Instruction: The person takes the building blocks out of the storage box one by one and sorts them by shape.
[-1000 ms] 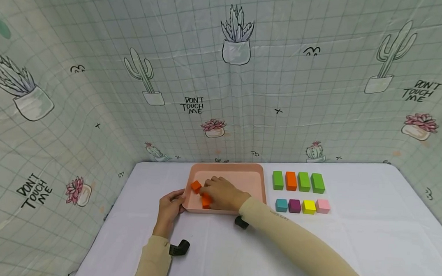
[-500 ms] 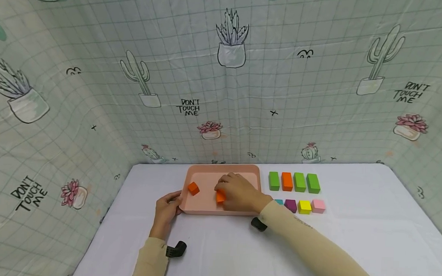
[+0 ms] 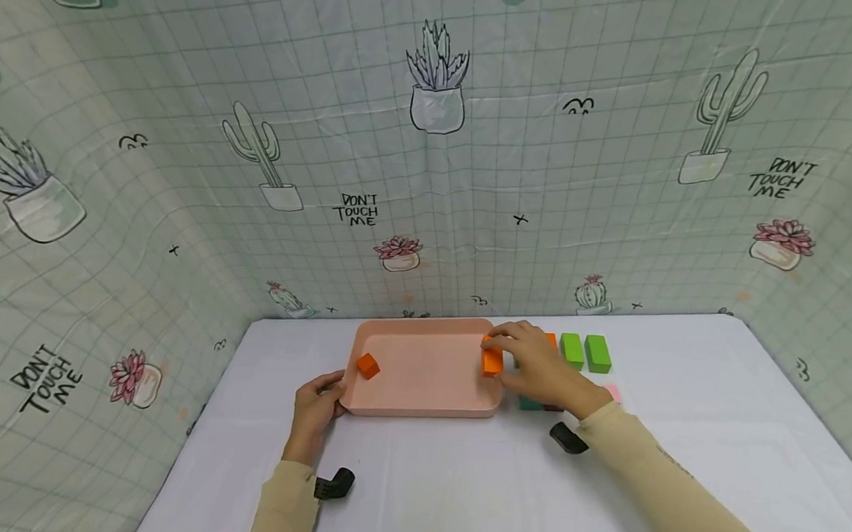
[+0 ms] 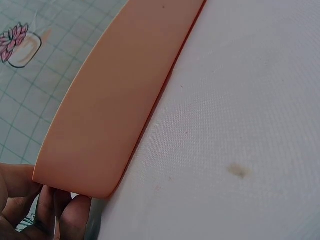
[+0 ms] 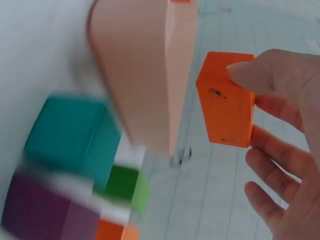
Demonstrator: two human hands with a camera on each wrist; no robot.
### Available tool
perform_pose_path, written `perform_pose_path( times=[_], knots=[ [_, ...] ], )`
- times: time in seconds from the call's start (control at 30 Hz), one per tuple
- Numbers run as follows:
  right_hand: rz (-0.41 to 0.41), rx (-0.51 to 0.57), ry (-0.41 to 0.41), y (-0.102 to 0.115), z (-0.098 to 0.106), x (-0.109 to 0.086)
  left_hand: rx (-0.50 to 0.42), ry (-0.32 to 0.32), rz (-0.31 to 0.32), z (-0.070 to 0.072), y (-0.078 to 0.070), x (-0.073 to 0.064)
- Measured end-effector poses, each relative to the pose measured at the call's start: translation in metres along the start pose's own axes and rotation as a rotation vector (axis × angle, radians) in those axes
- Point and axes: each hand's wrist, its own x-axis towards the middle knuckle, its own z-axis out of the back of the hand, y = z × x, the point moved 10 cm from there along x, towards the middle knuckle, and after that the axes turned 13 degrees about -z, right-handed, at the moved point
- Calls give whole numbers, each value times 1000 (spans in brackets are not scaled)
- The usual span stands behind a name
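My right hand [image 3: 550,371] pinches an orange rectangular block [image 3: 492,362] over the right rim of a shallow pink tray [image 3: 428,373]. In the right wrist view, thumb and fingers hold this orange block [image 5: 225,107] raised beside the tray wall [image 5: 137,65]. My left hand [image 3: 312,412] grips the tray's front left corner; the left wrist view has fingers [image 4: 75,217] against the tray's end [image 4: 105,115]. A smaller orange cube [image 3: 368,366] lies tilted inside the tray at the left.
Right of the tray, two green blocks [image 3: 585,353] show past my right hand, which partly covers another orange block [image 3: 551,340]. A pink cube [image 3: 613,392] peeks out behind the wrist. The right wrist view shows a teal cube [image 5: 65,140] and a purple one [image 5: 42,207].
My right hand has carried the orange block rightward and up, from the tray's left part to its right rim. The left hand keeps its grip on the tray; the orange cube stays inside.
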Motion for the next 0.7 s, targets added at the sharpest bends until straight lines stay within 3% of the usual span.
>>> perform_pose_path(
  times=[0.33, 0.53, 0.7],
  knots=[
    [-187, 10, -35, -69, 43, -41, -3, 5, 15, 0, 2, 0],
    [-253, 5, -70, -104, 67, -59, 7, 7, 28, 1, 1, -1],
    [-259, -19, -100, -127, 77, -72, 17, 3, 30, 2, 1, -1]
  ],
)
